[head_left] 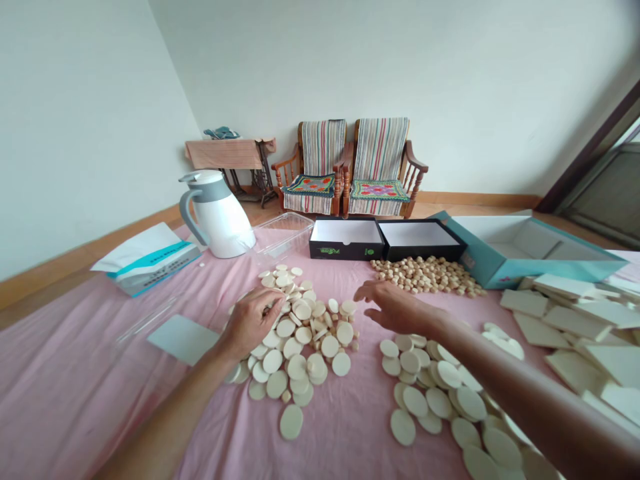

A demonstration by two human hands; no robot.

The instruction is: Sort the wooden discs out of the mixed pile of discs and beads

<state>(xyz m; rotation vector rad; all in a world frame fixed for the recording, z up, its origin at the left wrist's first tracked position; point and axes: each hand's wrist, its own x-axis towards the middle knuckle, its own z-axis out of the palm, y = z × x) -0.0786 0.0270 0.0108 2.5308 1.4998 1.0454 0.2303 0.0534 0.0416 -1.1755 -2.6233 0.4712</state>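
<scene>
Discs (329, 347) in a jumble: light touch wins

So the mixed heap (291, 348) sits on a pink cloth (350, 427), pale discs tangled up with little wooden bits (286, 396). Left hand (256, 319) is at the heap's left side, fingers curled; can't tell whether they've got hold of anything, since the tips are hidden. Right hand (383, 303) is just right of the heap, fingers loosely spread, nothing visible in it.

Looks like picking through the heap by hand, and imo the trick is lifting top discs first, pinched by the rim, instead of raking the lot. Pull from underneath and it'd probably slide. The wooden bits seem easy to send rolling, so fingertips beat a full palm. Also worth minding the right forearm (475, 353): it crosses over the second disc pile (415, 401), right of the heap, so dropping it low could scatter those.
</scene>
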